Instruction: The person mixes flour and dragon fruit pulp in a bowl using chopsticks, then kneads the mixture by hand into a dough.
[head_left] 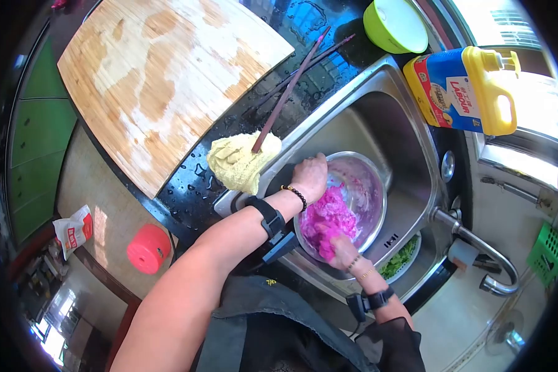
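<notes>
A metal bowl sits in the sink with a bright pink, sticky dough inside, and pink smears coat its inner wall. My left hand is closed on the bowl's rim at its upper left side. My right hand is down in the bowl, its pink-coated fingers closed into the dough and partly hidden by it. Beside my left wrist, a lump of pale yellow dough lies by the sink's edge, with the end of a dark chopstick in or against it.
A large wooden board covers the wet black counter at left. Around the steel sink are a green bowl, a yellow detergent jug and a faucet. Leafy greens sit in the second basin.
</notes>
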Demonstrator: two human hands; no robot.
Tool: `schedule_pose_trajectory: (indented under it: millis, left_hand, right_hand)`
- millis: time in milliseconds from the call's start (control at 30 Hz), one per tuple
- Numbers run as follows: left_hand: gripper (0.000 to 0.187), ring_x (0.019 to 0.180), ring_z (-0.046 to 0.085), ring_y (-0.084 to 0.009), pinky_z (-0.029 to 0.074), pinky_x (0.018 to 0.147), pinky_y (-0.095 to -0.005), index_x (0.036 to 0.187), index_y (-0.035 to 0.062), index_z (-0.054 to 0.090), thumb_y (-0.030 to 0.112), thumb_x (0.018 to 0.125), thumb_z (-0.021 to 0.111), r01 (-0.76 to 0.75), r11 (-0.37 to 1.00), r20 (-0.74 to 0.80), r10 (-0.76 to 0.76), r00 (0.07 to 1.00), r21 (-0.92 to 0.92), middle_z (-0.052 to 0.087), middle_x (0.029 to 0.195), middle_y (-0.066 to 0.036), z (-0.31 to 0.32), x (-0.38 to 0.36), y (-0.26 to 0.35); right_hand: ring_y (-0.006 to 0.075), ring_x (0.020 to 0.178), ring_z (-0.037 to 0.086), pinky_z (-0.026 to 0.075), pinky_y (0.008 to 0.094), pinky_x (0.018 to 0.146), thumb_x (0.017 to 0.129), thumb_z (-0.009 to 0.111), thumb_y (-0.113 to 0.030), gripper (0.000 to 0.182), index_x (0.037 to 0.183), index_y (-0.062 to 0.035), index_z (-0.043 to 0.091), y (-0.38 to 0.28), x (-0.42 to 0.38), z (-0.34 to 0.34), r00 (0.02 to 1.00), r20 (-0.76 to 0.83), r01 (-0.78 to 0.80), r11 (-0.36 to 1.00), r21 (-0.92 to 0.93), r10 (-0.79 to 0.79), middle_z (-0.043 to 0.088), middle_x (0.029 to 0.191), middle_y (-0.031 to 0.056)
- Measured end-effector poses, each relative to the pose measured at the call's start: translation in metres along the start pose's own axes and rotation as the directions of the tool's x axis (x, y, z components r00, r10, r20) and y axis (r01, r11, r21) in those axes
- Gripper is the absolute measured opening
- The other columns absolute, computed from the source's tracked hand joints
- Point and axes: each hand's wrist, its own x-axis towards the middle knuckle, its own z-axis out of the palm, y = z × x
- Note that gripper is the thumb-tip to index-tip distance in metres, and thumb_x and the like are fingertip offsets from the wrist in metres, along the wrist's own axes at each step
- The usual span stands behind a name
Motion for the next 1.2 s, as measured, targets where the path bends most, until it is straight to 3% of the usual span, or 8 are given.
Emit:
schedule_pose_trajectory:
  millis: [67,133,200,300,367,667,733,1200]
  left_hand:
    - [0.021,0.084,0.063,-0.0349,0.052,0.072,-0.0415,0.092,-0.002,0.05,0.004,0.073,0.056,-0.002,0.999,0.022,0.003,1.0,-0.05,0.062,0.084,-0.023,-0.005,0.001,0.001]
    - [0.027,0.084,0.062,-0.037,0.051,0.074,-0.043,0.094,-0.0031,0.049,0.004,0.07,0.06,-0.006,0.996,0.035,0.009,0.999,-0.089,0.062,0.086,-0.024,-0.005,0.002,0.004]
    - [0.027,0.084,0.062,-0.0373,0.051,0.075,-0.0432,0.094,-0.0024,0.049,0.004,0.07,0.059,0.041,0.993,0.04,-0.037,0.999,-0.109,0.062,0.085,-0.023,-0.007,0.0,0.002]
    - [0.027,0.083,0.062,-0.0374,0.052,0.073,-0.0426,0.093,-0.0027,0.049,0.003,0.069,0.058,0.031,0.997,-0.001,-0.031,1.0,-0.075,0.062,0.084,-0.023,-0.004,0.0,0.002]
    - [0.027,0.083,0.062,-0.0373,0.052,0.073,-0.0425,0.093,-0.0028,0.048,0.002,0.068,0.058,0.045,0.997,0.001,-0.045,0.999,-0.07,0.062,0.084,-0.023,-0.005,0.001,0.001]
    - [0.025,0.083,0.062,-0.0378,0.051,0.074,-0.0431,0.092,-0.003,0.048,0.001,0.069,0.057,-0.03,0.996,0.068,0.036,0.997,-0.079,0.061,0.086,-0.024,0.0,-0.004,0.003]
    - [0.025,0.084,0.061,-0.0382,0.05,0.075,-0.0434,0.092,-0.0032,0.048,0.001,0.069,0.057,-0.026,0.997,0.087,0.032,0.996,-0.071,0.06,0.086,-0.024,-0.005,-0.001,0.004]
    - [0.02,0.08,0.061,-0.0383,0.051,0.071,-0.0436,0.089,-0.002,0.048,0.0,0.07,0.053,-0.034,0.999,0.04,0.036,0.999,-0.034,0.06,0.083,-0.024,-0.002,-0.002,0.003]
  right_hand:
    - [0.0385,0.098,0.053,0.044,0.0439,0.083,0.074,0.054,-0.008,0.046,0.12,-0.004,0.049,-0.003,-0.011,-0.023,0.936,0.017,-0.334,0.875,0.351,0.351,0.058,0.102,0.0205]
    - [0.038,0.099,0.053,0.044,0.0451,0.084,0.076,0.055,-0.013,0.046,0.121,-0.0067,0.048,0.0,0.011,-0.055,0.981,-0.182,-0.088,0.986,-0.143,0.061,0.055,0.109,0.0205]
    - [0.0357,0.101,0.053,0.043,0.0445,0.085,0.077,0.055,-0.017,0.047,0.122,-0.0084,0.047,0.021,0.042,-0.058,0.988,-0.118,-0.129,0.945,-0.299,0.097,0.054,0.113,0.0199]
    - [0.035,0.101,0.053,0.043,0.0426,0.087,0.075,0.058,-0.023,0.043,0.116,-0.0087,0.052,0.044,0.113,-0.041,0.992,-0.114,-0.091,0.953,-0.29,0.06,0.055,0.112,0.0201]
    - [0.0351,0.103,0.053,0.042,0.0405,0.09,0.073,0.061,-0.026,0.038,0.106,-0.0084,0.058,0.05,0.149,-0.021,0.862,0.338,-0.276,0.91,-0.311,0.377,0.057,0.11,0.0203]
    - [0.0298,0.102,0.055,0.038,0.0431,0.094,0.071,0.06,-0.025,0.03,0.098,-0.0122,0.064,0.009,0.096,0.008,0.952,0.148,-0.197,0.904,-0.379,0.269,0.062,0.102,0.0142]
    - [0.0259,0.1,0.057,0.035,0.0449,0.096,0.071,0.056,-0.022,0.022,0.087,-0.0125,0.069,-0.001,0.083,-0.007,0.852,0.358,-0.128,0.815,-0.565,0.381,0.065,0.092,0.0109]
    - [0.0293,0.076,0.065,0.052,0.0388,0.069,0.067,0.064,-0.024,0.015,0.072,-0.0101,0.068,0.035,0.054,0.003,0.806,0.082,-0.484,0.732,-0.479,0.586,0.066,0.075,0.0139]
